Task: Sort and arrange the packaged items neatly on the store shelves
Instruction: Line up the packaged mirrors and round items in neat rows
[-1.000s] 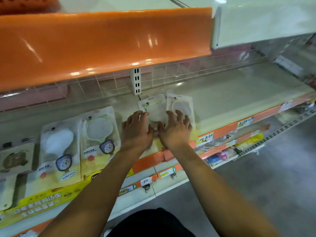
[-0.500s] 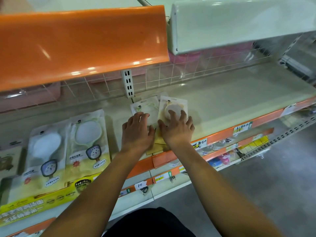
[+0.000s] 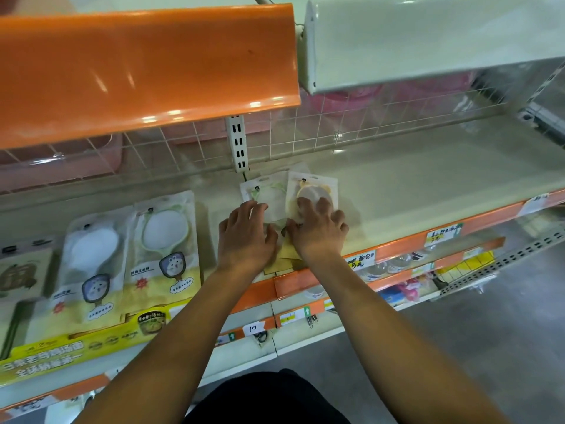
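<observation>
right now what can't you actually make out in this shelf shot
Head view only:
- Lower halves of the green-rimmed packet and yellow-rimmed packet: covered by the left hand and right hand.
- Price tags: writing too small.
- Brown packet: cut off by the left edge.

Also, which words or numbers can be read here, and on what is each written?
"10": handwritten white tag on the lower shelf edge.
Yellow banner: large Chinese characters, too blurred to quote.
Packages: small print, unreadable.
Handwritten price labels on the orange rail: unreadable.
</observation>
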### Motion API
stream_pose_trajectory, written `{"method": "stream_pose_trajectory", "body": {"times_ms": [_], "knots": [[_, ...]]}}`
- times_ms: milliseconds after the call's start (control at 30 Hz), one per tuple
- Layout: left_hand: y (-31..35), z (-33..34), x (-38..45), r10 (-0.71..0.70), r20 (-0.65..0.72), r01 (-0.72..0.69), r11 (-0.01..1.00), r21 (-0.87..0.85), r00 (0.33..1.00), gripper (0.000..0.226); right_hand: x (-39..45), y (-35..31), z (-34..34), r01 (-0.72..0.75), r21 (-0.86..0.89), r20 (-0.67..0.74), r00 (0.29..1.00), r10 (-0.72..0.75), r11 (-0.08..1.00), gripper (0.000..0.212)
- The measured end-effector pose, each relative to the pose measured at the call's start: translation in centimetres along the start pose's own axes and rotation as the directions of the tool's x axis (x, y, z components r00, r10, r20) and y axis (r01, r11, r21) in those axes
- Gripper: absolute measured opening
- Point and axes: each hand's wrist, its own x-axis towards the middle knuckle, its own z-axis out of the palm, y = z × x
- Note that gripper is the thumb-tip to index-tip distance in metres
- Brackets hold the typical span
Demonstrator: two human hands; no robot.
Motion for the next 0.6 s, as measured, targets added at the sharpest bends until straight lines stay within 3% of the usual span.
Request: {"method": "stream_pose_trajectory", "body": {"times_ms": [233,600], "knots": [[-0.2,-0.5,-1.0,-0.018,-0.018,0.018,1.0,0.006,1.0,0.045,-1.1,0.4,0.0,0.068,0.043,-0.093,0.994,-0.064,0.997,0.035],[-2.0,-2.1,-3.4,-0.051,-0.082,0.053,0.998,0.027,0.995,0.045,-2.6,-1.6,0.2,0.159,0.029,-0.194,0.97,-0.15,0.987,0.039]]}}
